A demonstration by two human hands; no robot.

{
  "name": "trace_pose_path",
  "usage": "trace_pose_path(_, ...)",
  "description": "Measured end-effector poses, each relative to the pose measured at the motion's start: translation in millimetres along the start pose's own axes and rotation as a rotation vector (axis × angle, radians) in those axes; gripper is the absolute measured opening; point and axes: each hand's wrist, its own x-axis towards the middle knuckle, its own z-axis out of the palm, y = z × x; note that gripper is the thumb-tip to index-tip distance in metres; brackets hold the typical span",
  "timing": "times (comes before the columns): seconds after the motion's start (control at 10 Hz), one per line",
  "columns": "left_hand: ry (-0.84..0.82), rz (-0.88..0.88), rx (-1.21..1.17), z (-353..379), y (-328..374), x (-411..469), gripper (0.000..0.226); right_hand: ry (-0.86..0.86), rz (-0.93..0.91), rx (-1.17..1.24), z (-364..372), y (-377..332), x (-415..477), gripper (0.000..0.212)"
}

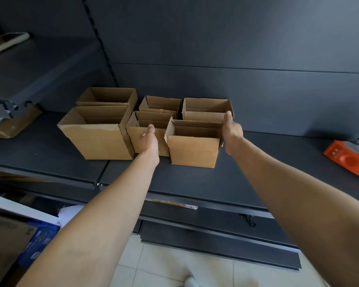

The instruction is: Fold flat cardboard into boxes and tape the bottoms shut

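Several open-topped brown cardboard boxes stand in two rows on a dark shelf [247, 172]. The front right box [193, 151] sits between my hands. My left hand [149, 139] lies by its left side, in front of the middle front box [138, 137], thumb up at that box's rim; its fingers are hidden. My right hand [232, 131] lies flat against the box's right side, with its thumb reaching up to the rear right box [205, 105]. A larger box [97, 141] stands at the front left, another [108, 96] behind it, and a small one [162, 103] at the rear middle.
An orange and grey tape dispenser [349, 160] lies at the shelf's right end. More cardboard [15, 123] sits on the neighbouring shelf to the left. Below left are a printed carton [6, 241] and blue packaging [39, 243]. Pale floor tiles [174, 266] show underneath.
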Motion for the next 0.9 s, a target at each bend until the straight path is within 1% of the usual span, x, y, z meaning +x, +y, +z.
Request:
trace_pose_path(0.1, -0.024, -0.040, -0.025, 5.3, -4.1, -4.3, 0.051, -0.001, 0.008, -0.008, -2.0, -2.7, 2.8, 0.074)
trace_pose_path(0.2, -0.071, -0.070, -0.053, 9.1, -5.6, -4.6, 0.053, -0.065, 0.002, 0.016, -3.9, -4.5, 4.9, 0.077)
trace_pose_path(0.4, -0.108, -0.047, -0.060, 13.8, -4.0, -3.1, 0.054, -0.144, 0.032, 0.032, 0.3, -4.8, 0.0, 0.071)
trace_pose_path(0.5, -0.124, -0.042, -0.059, 14.4, -2.5, -3.5, 0.054, -0.155, 0.026, 0.051, 2.0, -4.5, -2.5, 0.067)
trace_pose_path(0.6, -0.137, -0.030, -0.058, 13.1, -4.0, -0.8, 0.053, -0.113, -0.005, 0.024, -0.2, -4.4, -0.3, 0.068)
trace_pose_path(0.7, -0.125, -0.005, -0.039, 11.4, -5.0, -0.9, 0.051, -0.058, -0.085, -0.050, -4.9, -7.1, -1.9, 0.060)
trace_pose_path(0.8, -0.097, 0.104, 0.051, 9.4, -5.8, -4.7, 0.032, -0.016, -0.234, -0.142, -7.5, -8.5, -5.7, 0.056)
trace_pose_path(0.9, -0.064, 0.258, 0.190, 4.5, -0.6, -21.0, 0.023, -0.023, -0.354, -0.241, -8.0, -12.0, -19.7, 0.054)
